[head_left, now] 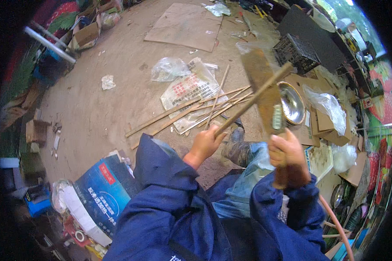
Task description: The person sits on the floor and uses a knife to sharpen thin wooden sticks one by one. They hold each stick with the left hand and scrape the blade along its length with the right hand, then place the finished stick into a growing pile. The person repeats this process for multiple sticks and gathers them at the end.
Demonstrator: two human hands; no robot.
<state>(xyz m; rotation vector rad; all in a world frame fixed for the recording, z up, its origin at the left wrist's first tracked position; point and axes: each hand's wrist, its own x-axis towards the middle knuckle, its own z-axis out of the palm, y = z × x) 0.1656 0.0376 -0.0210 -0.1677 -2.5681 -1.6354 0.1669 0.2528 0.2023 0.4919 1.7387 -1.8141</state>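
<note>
My left hand (204, 145) is closed around one end of a wooden stick (244, 108), which slants up and to the right. My right hand (288, 156) grips the handle of a broad, rust-brown machete (255, 67) whose blade points up and slightly left. From this view the stick crosses in front of the blade; whether the two touch I cannot tell. A pale green ribbed patch (277, 116) shows at the base of the blade. Beyond my left hand, several thin wooden strips (174, 114) lie on the ground.
A printed white sack (191, 85) and a clear plastic bag (170, 69) lie beyond the strips. A shiny metal basin (293, 103), cardboard (324, 119) and a black crate (296, 53) stand on the right. A blue box (102, 191) sits at lower left, and a flat board (185, 26) lies far off.
</note>
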